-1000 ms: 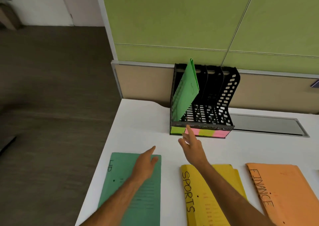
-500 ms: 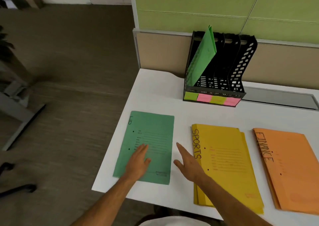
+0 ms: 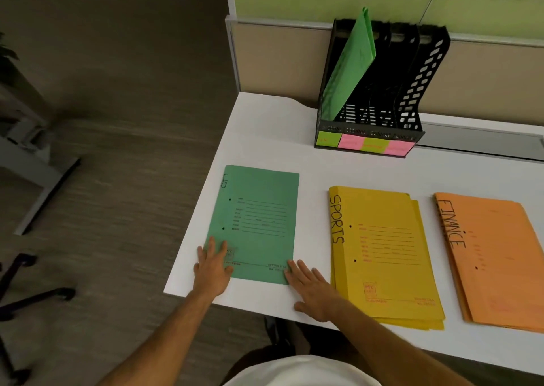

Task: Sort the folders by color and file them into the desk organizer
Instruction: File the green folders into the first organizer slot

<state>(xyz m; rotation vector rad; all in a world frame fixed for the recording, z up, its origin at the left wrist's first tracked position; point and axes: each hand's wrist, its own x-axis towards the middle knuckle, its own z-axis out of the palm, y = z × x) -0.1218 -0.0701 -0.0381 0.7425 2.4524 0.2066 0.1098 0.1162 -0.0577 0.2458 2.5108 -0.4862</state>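
A dark green folder [image 3: 259, 220] lies flat on the white desk [image 3: 265, 138] near its left edge. My left hand [image 3: 212, 270] rests flat on the folder's near left corner, fingers spread. My right hand [image 3: 312, 290] lies flat on the desk, fingertips touching the folder's near right corner. A yellow stack of folders [image 3: 385, 253] marked SPORTS sits to the right, then an orange stack [image 3: 497, 259] marked FINANCE. The black desk organizer [image 3: 382, 91] stands at the back, with a bright green folder [image 3: 350, 64] leaning in its leftmost slot.
Green and pink sticky labels [image 3: 365, 144] line the organizer's front. A beige and green partition [image 3: 279, 55] stands behind the desk. The desk's left edge drops to carpeted floor; a chair base [image 3: 32, 294] is at lower left.
Both hands drew back from near the organizer to the green folder's near corners. The view tilted down and left.
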